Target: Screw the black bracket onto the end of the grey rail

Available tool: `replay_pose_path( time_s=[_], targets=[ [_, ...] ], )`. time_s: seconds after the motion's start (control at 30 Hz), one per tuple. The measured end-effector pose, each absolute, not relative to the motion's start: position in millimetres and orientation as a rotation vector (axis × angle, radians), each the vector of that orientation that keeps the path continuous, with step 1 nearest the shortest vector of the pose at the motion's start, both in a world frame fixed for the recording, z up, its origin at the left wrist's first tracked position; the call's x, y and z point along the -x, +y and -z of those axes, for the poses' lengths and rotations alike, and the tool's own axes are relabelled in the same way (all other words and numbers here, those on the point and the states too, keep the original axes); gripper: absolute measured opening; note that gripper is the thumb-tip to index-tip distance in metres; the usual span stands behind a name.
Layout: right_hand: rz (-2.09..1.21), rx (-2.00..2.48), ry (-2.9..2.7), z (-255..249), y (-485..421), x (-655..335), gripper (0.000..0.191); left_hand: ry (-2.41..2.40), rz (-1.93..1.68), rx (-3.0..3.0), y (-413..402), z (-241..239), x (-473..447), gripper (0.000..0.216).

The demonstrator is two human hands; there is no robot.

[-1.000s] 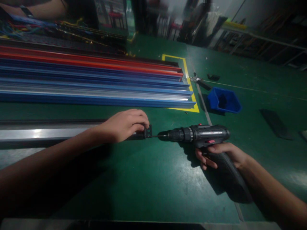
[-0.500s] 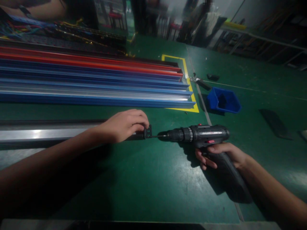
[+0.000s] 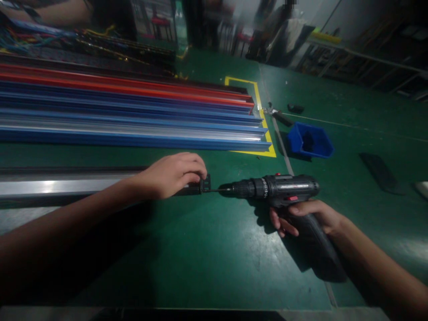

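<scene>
My right hand grips a black cordless drill by its handle, with the bit pointing left. The thin bit reaches a small black bracket at the right end of a long dark profile with a silver face. My left hand is closed over that end, thumb and fingers pinching the bracket against the profile. Whether a screw sits at the bit's tip is too small to tell.
Blue channel profiles and a red one lie behind, ending near yellow tape. Right of them are a blue bin, pliers and a dark flat piece. Another person's arm and wires are at back left.
The view has shifted very slightly. Both hands, the drill and the bracket keep nearly the same places, with the bit still at the bracket.
</scene>
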State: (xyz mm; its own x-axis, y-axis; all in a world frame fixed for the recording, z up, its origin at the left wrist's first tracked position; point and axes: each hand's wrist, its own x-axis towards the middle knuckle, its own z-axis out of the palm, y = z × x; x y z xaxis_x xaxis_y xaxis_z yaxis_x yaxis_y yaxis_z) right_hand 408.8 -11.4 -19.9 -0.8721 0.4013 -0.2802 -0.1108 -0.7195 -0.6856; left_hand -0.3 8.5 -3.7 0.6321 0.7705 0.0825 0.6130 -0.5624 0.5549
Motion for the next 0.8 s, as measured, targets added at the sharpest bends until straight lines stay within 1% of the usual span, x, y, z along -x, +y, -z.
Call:
replay_pose_path(
  time_s=[0.1, 0.2, 0.43, 0.63, 0.8],
  targets=[
    [-2.629, 0.570, -1.032, 19.1, -9.4, -408.4, 0.049, 1.090, -0.438, -2.366, 7.9, 3.6, 1.3, 0.022],
    [-2.637, 0.567, -1.017, 18.1, -7.2, -408.6, 0.051, 1.095, -0.432, -2.363, 7.4, 2.6, 1.8, 0.022],
    [-2.634, 0.531, -0.981, 18.9, -9.2, -408.2, 0.045, 1.094, -0.424, -2.356, 8.5, 2.7, 0.4, 0.023],
    [-2.716, 0.533, -0.951, 20.5, -8.9, -410.2, 0.043, 1.105, -0.437, -2.366, 8.6, 3.8, 1.1, 0.023],
    [-2.649, 0.548, -0.987, 24.4, -9.0, -412.3, 0.037, 1.095, -0.433, -2.364, 8.7, 3.9, 1.0, 0.023]
  ],
)
